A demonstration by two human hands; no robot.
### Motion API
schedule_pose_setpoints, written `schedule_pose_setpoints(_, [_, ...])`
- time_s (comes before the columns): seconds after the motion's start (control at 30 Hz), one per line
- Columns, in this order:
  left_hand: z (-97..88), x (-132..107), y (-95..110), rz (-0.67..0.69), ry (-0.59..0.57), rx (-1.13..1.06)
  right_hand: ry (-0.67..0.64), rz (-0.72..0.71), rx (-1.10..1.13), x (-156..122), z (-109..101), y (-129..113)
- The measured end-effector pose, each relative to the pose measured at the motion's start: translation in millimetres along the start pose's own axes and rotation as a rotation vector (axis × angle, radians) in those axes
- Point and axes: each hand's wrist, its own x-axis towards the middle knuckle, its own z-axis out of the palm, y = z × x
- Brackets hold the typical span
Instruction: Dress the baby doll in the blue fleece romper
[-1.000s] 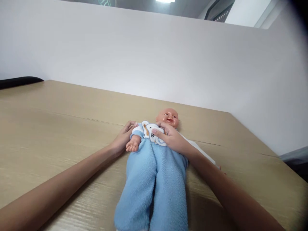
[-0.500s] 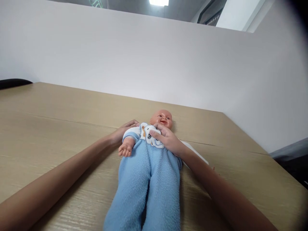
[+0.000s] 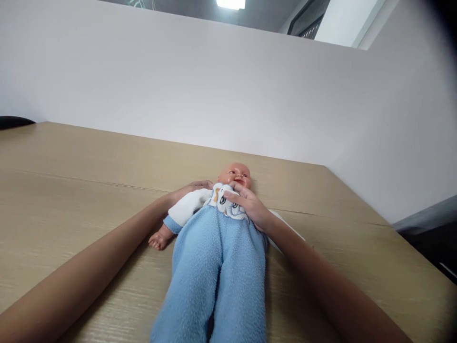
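A pale wall [image 3: 200, 85] stands at twelve o'clock beyond the table [image 3: 85, 205], a black object [image 3: 14, 122] at ten. The doll [image 3: 217, 243] lies face-up, mostly at five o'clock from the left hand [image 3: 189, 189], whose grip its white sleeve [image 3: 189, 206] obscures. The right hand [image 3: 249, 202], half-curled, touches its chest; hold unclear.

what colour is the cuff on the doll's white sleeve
Light blue; the cuff shows best in the head view.

Pale partition [image 3: 214, 85], wood-topped table [image 3: 71, 214] and ceiling light [image 3: 231, 4] suggest an office.

Doll's legs [image 3: 243, 290] cut off below, left grip [image 3: 189, 188] partly hidden
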Motion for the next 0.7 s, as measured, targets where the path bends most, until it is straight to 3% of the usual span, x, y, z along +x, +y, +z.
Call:
schedule_pose_setpoints(0.1, [-5.6,-3,5,-0.068,-0.159,-0.008,0.049,0.013,0.011,1,0,2])
schedule_pose_setpoints(0.27, [-7.7,-6,13,-0.122,-0.212,-0.002,0.064,-0.009,-0.071,1,0,-3])
schedule_pose_setpoints(0.33, [-8.9,-7,15,-0.143,-0.221,0.009,0.039,-0.037,-0.247,-2,0,-12])
schedule_pose_setpoints(0.43, [-13.4,-8,22,-0.183,-0.214,0.133,0.037,-0.062,-0.715,-10,-3,-31])
schedule_pose_setpoints(0.53, [-18.5,-11,35,-0.106,-0.169,0.321,0.07,-0.049,-1.067,-18,-8,-43])
schedule_pose_setpoints(0.63, [-20.4,-17,53,0.045,-0.163,0.433,0.076,-0.026,-1.117,-21,-13,-44])
schedule_pose_setpoints(0.7, [-19.7,-23,66,0.088,-0.229,0.494,0.067,-0.032,-1.099,-21,-15,-40])
